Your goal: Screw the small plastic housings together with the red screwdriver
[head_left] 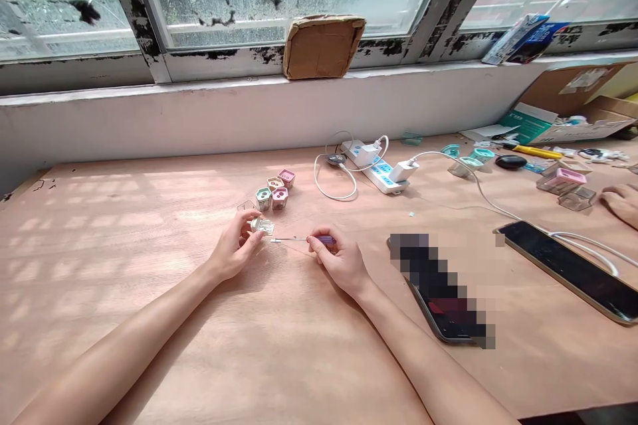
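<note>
Between the fingertips of my left hand (238, 246) is a small pencil sharpener (262, 226) with a clear body, tilted to the right. My right hand (341, 257) grips a screwdriver (292, 239) by its purple handle, the thin metal shaft pointing left. The shaft's tip lies close to the sharpener; whether they touch I cannot tell. Just beyond my left hand stand several two-hole sharpeners: a green one (264, 197), a magenta one (280, 198), a pink one (286, 178) and an orange one (274, 183). A clear cover (246, 206) lies partly behind my left fingers.
A power strip (383, 176) with chargers and white cables sits near the wall. To the right lie two phones (438, 295), a yellow cutter (535, 151) and more sharpener parts (563, 180). Another person's hand (621, 202) rests at the right edge. A cardboard piece (323, 48) leans on the window.
</note>
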{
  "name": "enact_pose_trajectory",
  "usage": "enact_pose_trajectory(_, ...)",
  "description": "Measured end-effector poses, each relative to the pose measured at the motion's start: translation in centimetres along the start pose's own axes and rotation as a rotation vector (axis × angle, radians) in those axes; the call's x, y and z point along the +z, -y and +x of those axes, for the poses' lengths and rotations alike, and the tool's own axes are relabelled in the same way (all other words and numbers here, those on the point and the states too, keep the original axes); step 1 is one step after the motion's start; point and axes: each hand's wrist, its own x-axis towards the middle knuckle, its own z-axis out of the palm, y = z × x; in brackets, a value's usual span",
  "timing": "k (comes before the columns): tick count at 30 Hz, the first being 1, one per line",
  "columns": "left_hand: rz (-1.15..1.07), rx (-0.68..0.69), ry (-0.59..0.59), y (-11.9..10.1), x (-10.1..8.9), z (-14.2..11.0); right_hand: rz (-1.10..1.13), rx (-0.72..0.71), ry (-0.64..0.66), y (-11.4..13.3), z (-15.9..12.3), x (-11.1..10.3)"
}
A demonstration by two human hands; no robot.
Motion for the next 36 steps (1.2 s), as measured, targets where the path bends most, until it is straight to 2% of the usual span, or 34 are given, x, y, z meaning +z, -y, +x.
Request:
enact_pose_trajectory(14,0.028,0.0,0.022,0.01,0.04,-0.02,-0.027,0.005,0.011,-0.69,0.08,0.05)
enact_pose_trajectory(24,0.014,-0.021,0.135,0.3,0.16,-0.14,-0.019,0.021,0.033,-0.37,0.13,0.07)
enact_pose_trajectory(36,0.064,0.004,0.19,0.11,0.03,-0.24,-0.018,0.009,0.039,-0.7,0.02,-0.01)
